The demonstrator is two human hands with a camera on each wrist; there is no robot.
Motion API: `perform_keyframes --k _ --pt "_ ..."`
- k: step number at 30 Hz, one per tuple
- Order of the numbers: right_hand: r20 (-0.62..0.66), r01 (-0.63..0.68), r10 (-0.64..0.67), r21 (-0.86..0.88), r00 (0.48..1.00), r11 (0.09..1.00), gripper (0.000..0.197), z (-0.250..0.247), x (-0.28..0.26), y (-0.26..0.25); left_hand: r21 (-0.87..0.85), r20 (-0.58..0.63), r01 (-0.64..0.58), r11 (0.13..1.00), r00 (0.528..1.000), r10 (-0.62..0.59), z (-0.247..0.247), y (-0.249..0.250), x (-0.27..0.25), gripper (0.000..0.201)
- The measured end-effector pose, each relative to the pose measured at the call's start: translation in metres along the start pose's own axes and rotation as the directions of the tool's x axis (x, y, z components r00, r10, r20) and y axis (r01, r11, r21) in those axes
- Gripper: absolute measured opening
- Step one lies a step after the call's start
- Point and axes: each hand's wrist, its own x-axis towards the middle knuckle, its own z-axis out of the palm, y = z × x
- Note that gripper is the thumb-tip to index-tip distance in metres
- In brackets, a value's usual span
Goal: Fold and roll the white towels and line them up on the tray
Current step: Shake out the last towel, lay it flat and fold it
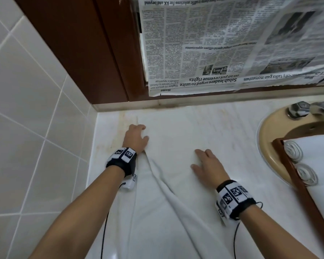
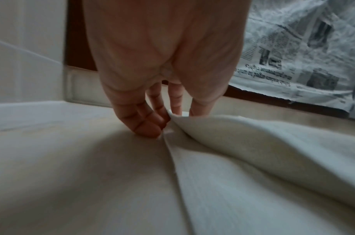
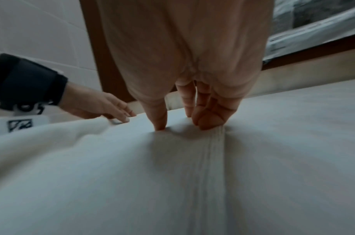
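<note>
The left hand (image 1: 137,136) is laid on the far left edge of the white towel (image 1: 176,184), fingers extended and nothing grasped. In the left wrist view, the fingertips (image 2: 150,130) are seen pressed down just beside a raised fold of the towel (image 2: 253,151); this fold is less plain from the head view, where only a ridge running toward the viewer is seen. The right hand (image 1: 208,165) is laid flat on the middle of the towel, released, fingers straight. In the right wrist view, the fingertips (image 3: 160,125) are seen dimpling the cloth (image 3: 172,174), and the left hand (image 3: 104,106) is also caught at the towel's edge.

The towel is spread across the white worktop (image 1: 108,131), with its near part falling out of frame.

Count: one spread towel; two rolled towels (image 1: 293,152) (image 1: 307,174), seen only in the head view. The rolled towels are held in a wooden tray (image 1: 297,182), side by side along its left rim, with more white cloth behind them. The tray is set over the beige sink (image 1: 267,143), with a tap (image 1: 307,107) at the rim. A newspaper (image 1: 232,43) is hung behind the worktop.
</note>
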Motion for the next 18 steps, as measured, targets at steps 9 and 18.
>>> perform_keyframes --k 9,18 --pt "-0.02 -0.009 0.01 0.057 1.0 0.998 0.061 -0.054 0.029 0.069 0.094 0.029 0.03 0.995 0.999 -0.033 0.033 0.064 0.034 0.051" --pt "-0.151 0.027 -0.001 0.169 0.988 0.985 0.042 -0.058 -0.005 0.067 -0.058 -0.073 0.19 0.98 0.978 -0.194 0.029 0.076 -0.008 0.041"
